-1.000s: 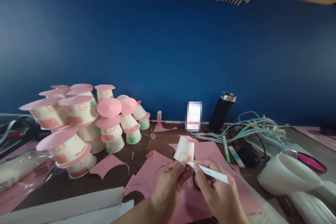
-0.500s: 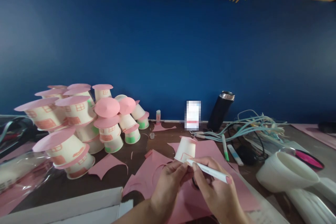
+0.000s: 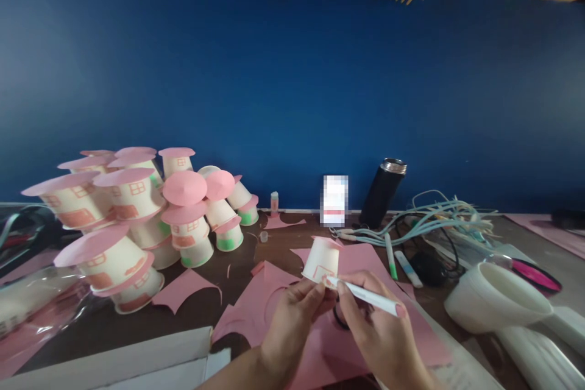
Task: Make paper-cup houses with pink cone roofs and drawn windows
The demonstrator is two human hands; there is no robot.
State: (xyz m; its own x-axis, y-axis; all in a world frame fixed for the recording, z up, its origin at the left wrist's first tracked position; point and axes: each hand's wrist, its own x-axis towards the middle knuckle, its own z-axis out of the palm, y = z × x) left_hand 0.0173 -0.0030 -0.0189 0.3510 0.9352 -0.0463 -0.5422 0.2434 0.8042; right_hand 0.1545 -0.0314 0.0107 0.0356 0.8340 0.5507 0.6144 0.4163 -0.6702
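My left hand [image 3: 292,323] pinches the rim of a small white paper cup [image 3: 321,259], held upside down with a pink paper disc on top and a pink outline drawn on its side. My right hand [image 3: 379,332] grips a white marker [image 3: 368,297] whose tip touches the cup's lower edge. Both hands hover over pink paper sheets [image 3: 356,256] on the dark table.
A pile of finished cup houses with pink roofs [image 3: 132,213] fills the left. A black flask [image 3: 381,194], tangled cables [image 3: 439,219], loose markers [image 3: 397,259], a glue stick [image 3: 274,202] and stacked white cups [image 3: 496,298] lie behind and right. A white box edge [image 3: 137,359] sits near left.
The hands have barely moved; the marker tip stays at the cup's lower edge. The view shifted slightly.
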